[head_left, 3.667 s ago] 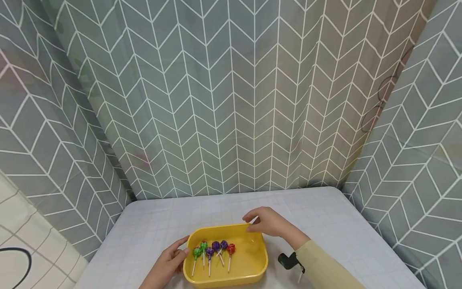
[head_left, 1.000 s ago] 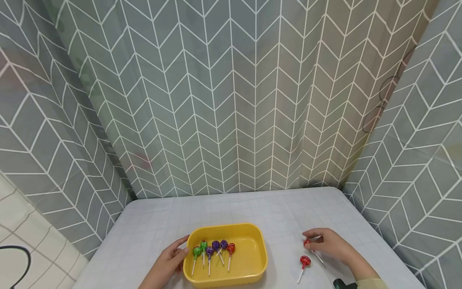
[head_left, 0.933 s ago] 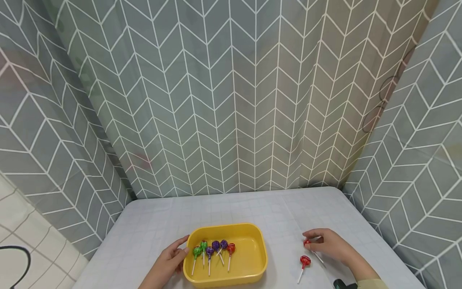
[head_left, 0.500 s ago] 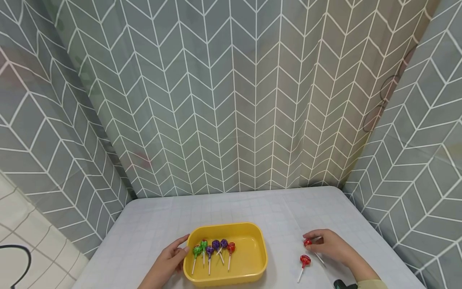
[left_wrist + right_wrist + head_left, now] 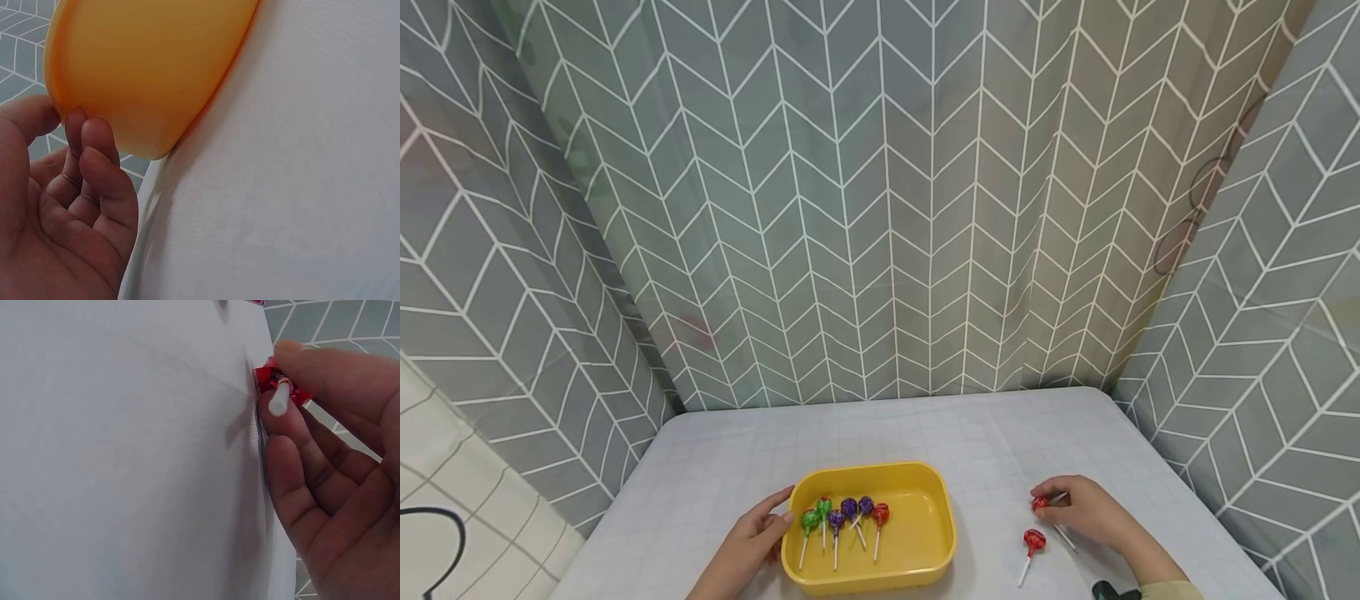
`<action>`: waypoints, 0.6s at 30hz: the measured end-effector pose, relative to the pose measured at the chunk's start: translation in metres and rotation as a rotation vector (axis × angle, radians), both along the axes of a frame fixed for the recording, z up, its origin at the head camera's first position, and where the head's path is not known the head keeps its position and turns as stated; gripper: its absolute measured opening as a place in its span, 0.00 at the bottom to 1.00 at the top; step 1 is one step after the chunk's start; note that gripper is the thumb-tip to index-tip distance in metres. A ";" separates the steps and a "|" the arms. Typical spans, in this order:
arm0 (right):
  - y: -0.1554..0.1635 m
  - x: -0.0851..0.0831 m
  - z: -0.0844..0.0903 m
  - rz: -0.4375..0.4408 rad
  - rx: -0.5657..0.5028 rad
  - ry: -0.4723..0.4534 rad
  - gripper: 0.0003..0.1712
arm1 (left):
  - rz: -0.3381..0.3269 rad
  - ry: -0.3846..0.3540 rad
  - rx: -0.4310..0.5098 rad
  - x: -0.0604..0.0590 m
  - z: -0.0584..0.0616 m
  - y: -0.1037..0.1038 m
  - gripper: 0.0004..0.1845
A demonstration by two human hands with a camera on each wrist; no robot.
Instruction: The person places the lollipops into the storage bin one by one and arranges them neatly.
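Note:
My left hand [image 5: 752,535] holds the left end of a shallow yellow plastic tray [image 5: 925,575], with the thumb at its rim and the fingertips against the outer wall. Inside the tray's left half lie several wrapped lollipops: green ones [image 5: 809,520], purple ones [image 5: 848,508] and a red one [image 5: 881,513], their white sticks toward me. To the right of the tray, my right hand [image 5: 1086,507] pinches the head of a red lollipop [image 5: 300,397] between thumb and fingers. Its white stick slants out beneath the palm. Another red lollipop [image 5: 1034,542] lies on the table nearby.
The table [image 5: 985,442] has a white cloth over it. Grey chevron curtains [image 5: 880,250] hang behind and at both sides. A dark wrist-camera mount [image 5: 1112,591] sits by the right sleeve at the lower edge.
Since the oldest frame, my right hand has gone from the tray's far rim out to the right and taken hold of a red lollipop. During the last second it hardly moves; the left hand stays put.

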State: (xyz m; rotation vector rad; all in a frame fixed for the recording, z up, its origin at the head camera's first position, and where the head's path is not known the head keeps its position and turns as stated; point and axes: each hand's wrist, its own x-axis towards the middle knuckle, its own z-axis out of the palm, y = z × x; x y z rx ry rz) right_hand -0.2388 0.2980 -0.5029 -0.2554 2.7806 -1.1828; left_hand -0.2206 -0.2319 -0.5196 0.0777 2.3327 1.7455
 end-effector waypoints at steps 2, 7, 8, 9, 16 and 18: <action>-0.001 0.000 0.001 -0.020 0.002 0.002 0.17 | 0.002 -0.003 -0.002 0.000 0.000 0.000 0.41; -0.005 0.000 0.006 -0.070 -0.034 0.006 0.21 | -0.002 -0.007 -0.003 0.000 0.000 0.001 0.41; -0.006 0.000 0.008 -0.076 -0.047 0.006 0.22 | -0.003 -0.007 -0.003 0.000 0.000 0.001 0.41; -0.007 -0.001 0.010 -0.076 -0.060 0.012 0.23 | -0.002 -0.007 -0.003 0.000 0.000 0.001 0.41; -0.015 -0.004 0.021 -0.088 -0.094 0.010 0.26 | 0.009 -0.007 -0.008 0.000 0.001 0.001 0.41; -0.018 -0.005 0.023 -0.070 -0.109 0.012 0.26 | 0.010 -0.005 -0.011 0.000 0.001 0.001 0.41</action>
